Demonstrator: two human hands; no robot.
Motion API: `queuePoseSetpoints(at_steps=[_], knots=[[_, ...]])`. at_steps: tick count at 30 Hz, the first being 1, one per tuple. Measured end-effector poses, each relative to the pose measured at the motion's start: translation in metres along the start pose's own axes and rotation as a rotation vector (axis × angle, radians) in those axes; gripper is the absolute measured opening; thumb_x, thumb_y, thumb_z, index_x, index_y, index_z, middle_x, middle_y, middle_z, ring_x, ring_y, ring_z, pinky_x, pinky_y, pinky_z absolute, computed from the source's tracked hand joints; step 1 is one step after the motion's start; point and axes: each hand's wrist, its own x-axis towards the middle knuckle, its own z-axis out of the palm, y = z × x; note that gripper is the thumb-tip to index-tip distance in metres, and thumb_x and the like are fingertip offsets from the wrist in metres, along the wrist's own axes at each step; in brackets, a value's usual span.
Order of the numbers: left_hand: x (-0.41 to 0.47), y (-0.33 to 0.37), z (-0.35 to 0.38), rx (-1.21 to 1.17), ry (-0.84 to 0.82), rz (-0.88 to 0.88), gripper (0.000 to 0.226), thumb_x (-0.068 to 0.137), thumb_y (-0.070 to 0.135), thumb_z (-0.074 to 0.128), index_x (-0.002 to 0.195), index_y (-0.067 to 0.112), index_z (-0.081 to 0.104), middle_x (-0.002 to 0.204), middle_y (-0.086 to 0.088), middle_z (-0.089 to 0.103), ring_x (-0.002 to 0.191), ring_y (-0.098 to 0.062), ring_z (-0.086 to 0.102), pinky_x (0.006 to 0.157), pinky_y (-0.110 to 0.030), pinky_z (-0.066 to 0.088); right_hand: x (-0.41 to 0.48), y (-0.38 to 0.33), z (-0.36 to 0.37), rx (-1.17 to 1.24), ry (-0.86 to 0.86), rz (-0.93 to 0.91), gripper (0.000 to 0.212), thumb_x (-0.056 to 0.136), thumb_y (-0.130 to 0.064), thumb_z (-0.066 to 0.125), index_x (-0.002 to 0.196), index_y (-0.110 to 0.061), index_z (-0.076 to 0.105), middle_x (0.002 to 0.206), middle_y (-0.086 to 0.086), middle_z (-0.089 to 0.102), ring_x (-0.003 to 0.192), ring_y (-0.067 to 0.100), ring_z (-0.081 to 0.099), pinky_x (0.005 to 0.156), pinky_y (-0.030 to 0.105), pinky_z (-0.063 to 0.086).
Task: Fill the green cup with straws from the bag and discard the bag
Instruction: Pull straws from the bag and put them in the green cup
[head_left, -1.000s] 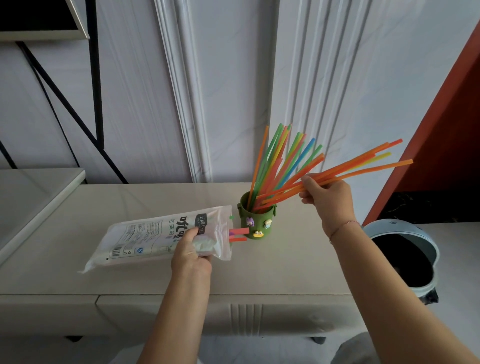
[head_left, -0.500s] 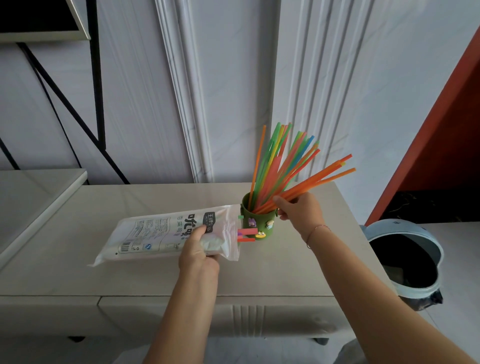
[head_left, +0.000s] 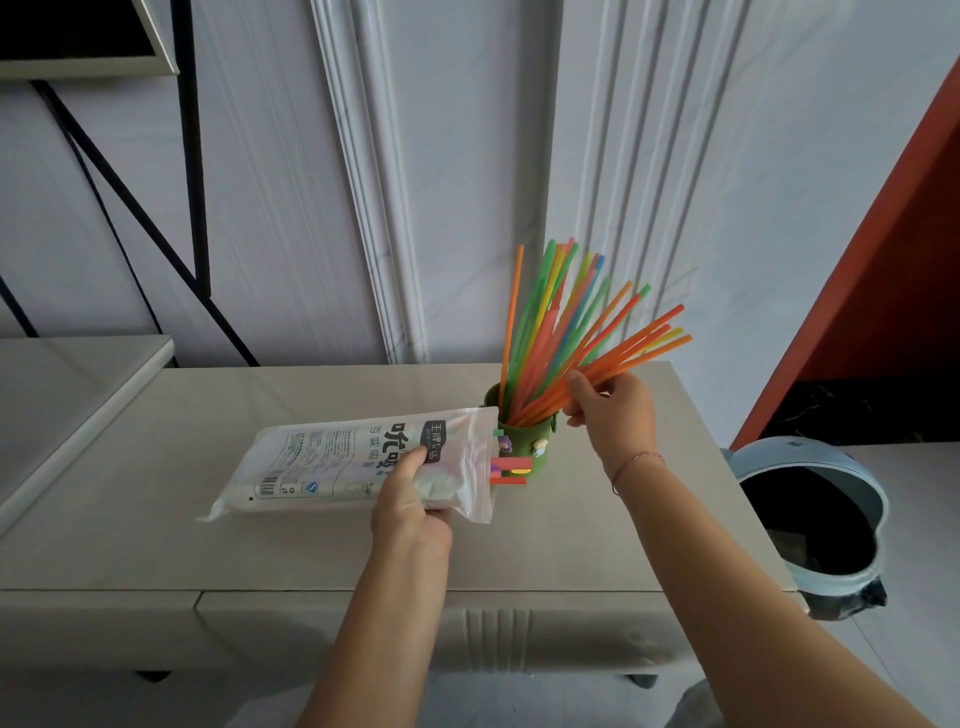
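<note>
Closer to the green cup (head_left: 524, 441) than a second ago, the right hand (head_left: 610, 415) pinches a bunch of orange straws (head_left: 639, 343) whose lower ends sit inside the cup. Meanwhile the left hand (head_left: 413, 504) grips the straw bag (head_left: 322, 460) lying on the cabinet top (head_left: 260, 551), its mouth just beside the cup.

The cup (head_left: 524, 441) just left of the right hand (head_left: 610, 410) is olive green with small pastel stickers. The straws (head_left: 550, 332) in that hand run orange, green, yellow, blue and pinkish red. Under the left hand (head_left: 410, 504), the bag (head_left: 322, 462) is milky white with black characters and a barcode. Right of both hands, the bin (head_left: 841, 467) is pale blue, lined black.
</note>
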Motion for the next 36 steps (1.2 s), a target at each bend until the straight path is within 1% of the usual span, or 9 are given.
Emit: queuePoseSetpoints(at_steps=[4, 8, 11, 16, 18, 21, 24, 29, 36], knots=[[-0.003, 0.001, 0.001, 0.012, -0.026, -0.003, 0.031, 0.081, 0.008, 0.072, 0.108, 0.015, 0.060, 0.095, -0.003, 0.068, 0.077, -0.018, 0.065, 0.076, -0.036, 0.054, 0.004, 0.002, 0.000, -0.012, -0.084, 0.016, 0.020, 0.088, -0.020, 0.062, 0.075, -0.005, 0.062, 0.061, 0.004, 0.064, 0.049, 0.012, 0.061, 0.063, 0.030, 0.051], [-0.006, 0.002, 0.001, 0.027, -0.030, 0.006, 0.022, 0.079, 0.010, 0.075, 0.096, 0.017, 0.062, 0.095, -0.001, 0.069, 0.078, -0.017, 0.065, 0.081, -0.035, 0.055, -0.004, 0.007, -0.005, 0.058, -0.156, 0.091, 0.025, 0.085, -0.023, 0.066, 0.096, 0.000, 0.064, 0.072, 0.006, 0.065, 0.061, 0.018, 0.062, 0.072, 0.035, 0.058], [-0.009, 0.002, 0.002, 0.011, -0.025, 0.033, 0.035, 0.075, 0.009, 0.078, 0.107, 0.014, 0.066, 0.107, -0.004, 0.071, 0.086, -0.020, 0.068, 0.095, -0.042, 0.053, -0.020, 0.012, -0.013, 0.158, -0.197, 0.265, 0.026, 0.090, -0.027, 0.059, 0.097, -0.002, 0.063, 0.076, 0.005, 0.060, 0.063, 0.016, 0.057, 0.060, 0.028, 0.050], [-0.021, -0.004, 0.006, 0.033, -0.057, 0.122, 0.034, 0.075, 0.008, 0.078, 0.106, 0.017, 0.066, 0.100, 0.000, 0.072, 0.081, -0.015, 0.069, 0.067, -0.031, 0.056, -0.055, 0.018, -0.002, 0.565, -0.368, 0.650, 0.026, 0.096, -0.026, 0.048, 0.091, -0.005, 0.063, 0.082, 0.010, 0.063, 0.075, 0.021, 0.060, 0.072, 0.034, 0.052], [-0.028, -0.007, 0.008, 0.056, -0.087, 0.187, 0.037, 0.075, 0.008, 0.078, 0.109, 0.017, 0.067, 0.101, 0.001, 0.073, 0.085, -0.014, 0.071, 0.070, -0.031, 0.056, -0.060, 0.015, 0.003, 0.660, -0.417, 0.704, 0.029, 0.097, -0.026, 0.046, 0.094, -0.004, 0.063, 0.084, 0.011, 0.065, 0.078, 0.025, 0.062, 0.079, 0.040, 0.054], [-0.034, -0.006, 0.009, 0.101, -0.141, 0.322, 0.049, 0.075, 0.007, 0.079, 0.121, 0.017, 0.065, 0.109, 0.003, 0.073, 0.093, -0.013, 0.071, 0.079, -0.031, 0.057, -0.062, 0.009, 0.008, 0.674, -0.449, 0.689, 0.028, 0.096, -0.023, 0.046, 0.084, -0.005, 0.064, 0.082, 0.012, 0.066, 0.076, 0.026, 0.064, 0.081, 0.041, 0.055], [-0.037, -0.003, 0.011, 0.138, -0.170, 0.422, 0.053, 0.074, 0.006, 0.080, 0.123, 0.019, 0.063, 0.111, 0.006, 0.073, 0.097, -0.011, 0.070, 0.083, -0.029, 0.056, -0.063, 0.006, 0.010, 0.611, -0.448, 0.678, 0.024, 0.093, -0.021, 0.048, 0.080, -0.008, 0.063, 0.076, 0.008, 0.065, 0.065, 0.021, 0.060, 0.063, 0.031, 0.051], [-0.038, 0.000, 0.012, 0.152, -0.186, 0.463, 0.053, 0.075, 0.008, 0.080, 0.122, 0.022, 0.063, 0.108, 0.011, 0.072, 0.088, 0.000, 0.070, 0.065, -0.014, 0.053, -0.063, 0.005, 0.010, 0.535, -0.436, 0.640, 0.019, 0.094, -0.019, 0.048, 0.085, -0.007, 0.060, 0.064, 0.006, 0.062, 0.047, 0.011, 0.047, 0.040, 0.020, 0.039], [-0.025, 0.002, 0.006, 0.065, -0.076, 0.279, 0.048, 0.076, 0.010, 0.080, 0.121, 0.017, 0.064, 0.108, 0.002, 0.073, 0.096, -0.015, 0.071, 0.082, -0.035, 0.058, -0.061, 0.004, 0.006, 0.496, -0.347, 0.359, 0.011, 0.090, -0.009, 0.059, 0.087, -0.001, 0.065, 0.063, 0.006, 0.058, 0.048, 0.009, 0.051, 0.050, 0.018, 0.048]])
